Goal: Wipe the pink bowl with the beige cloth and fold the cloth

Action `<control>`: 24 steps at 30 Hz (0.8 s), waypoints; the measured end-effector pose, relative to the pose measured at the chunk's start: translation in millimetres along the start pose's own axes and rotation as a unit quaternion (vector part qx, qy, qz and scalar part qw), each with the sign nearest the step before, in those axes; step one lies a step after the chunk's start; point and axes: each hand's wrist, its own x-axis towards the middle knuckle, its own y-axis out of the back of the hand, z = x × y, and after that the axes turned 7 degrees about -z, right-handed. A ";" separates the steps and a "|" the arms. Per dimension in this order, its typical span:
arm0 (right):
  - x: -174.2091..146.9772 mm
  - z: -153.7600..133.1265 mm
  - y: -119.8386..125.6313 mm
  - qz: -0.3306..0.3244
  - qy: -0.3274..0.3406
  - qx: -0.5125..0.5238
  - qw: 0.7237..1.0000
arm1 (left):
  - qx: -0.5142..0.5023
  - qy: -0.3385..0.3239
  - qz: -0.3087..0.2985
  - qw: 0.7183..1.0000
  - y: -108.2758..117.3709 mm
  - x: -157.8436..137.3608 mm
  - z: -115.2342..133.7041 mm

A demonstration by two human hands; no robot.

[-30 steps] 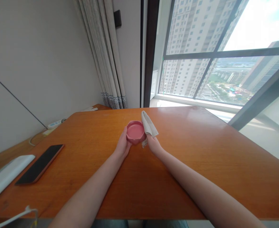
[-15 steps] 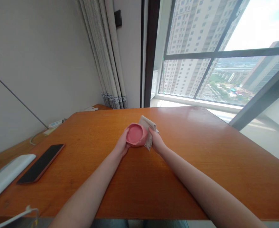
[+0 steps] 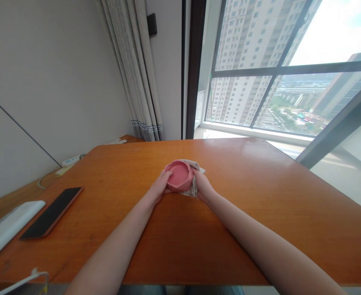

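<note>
Over the middle of the table, a pink bowl-like dish [image 3: 180, 174] with an uneven, lobed rim is held between both hands, its hollow tilted towards me. My left hand [image 3: 162, 183] grips its left side, thumb over the rim and fingers underneath. A folded pale grey cloth [image 3: 195, 164] wraps behind and along the dish's right side. My right hand [image 3: 202, 184] is closed on this cloth and presses it against the dish; most of its fingers are hidden behind.
A wooden table [image 3: 248, 176] spreads around my arms. On the left lie a dark flat slab with a reddish edge [image 3: 53, 213] and a white rounded device [image 3: 12, 227]. A white cable [image 3: 23, 282] hangs at the near left edge. A power strip [image 3: 71, 160] sits by the wall.
The dish has shifted slightly right and tilted more towards me. The cloth, which stuck up at the right, now wraps behind and under it. My left thumb has moved onto the rim.
</note>
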 end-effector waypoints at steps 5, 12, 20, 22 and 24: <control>0.2 6.9 -1.9 0.042 -0.031 0.039 0.998 | -0.040 0.008 0.071 0.997 -7.6 -1.8 -0.9; 5.3 12.7 0.5 0.079 -0.023 0.033 0.996 | 0.016 0.009 0.061 0.998 -3.0 -1.6 4.1; 2.6 8.9 -0.5 0.042 -0.067 0.046 0.996 | -0.021 -0.007 0.076 0.997 -7.6 -4.4 3.7; 2.0 13.1 -2.7 0.034 -0.065 0.074 0.995 | -0.017 -0.054 0.102 0.993 -6.5 -1.1 0.2; 3.3 14.1 -2.4 0.060 -0.061 0.074 0.994 | 0.036 -0.090 0.117 0.988 -4.0 1.4 -2.0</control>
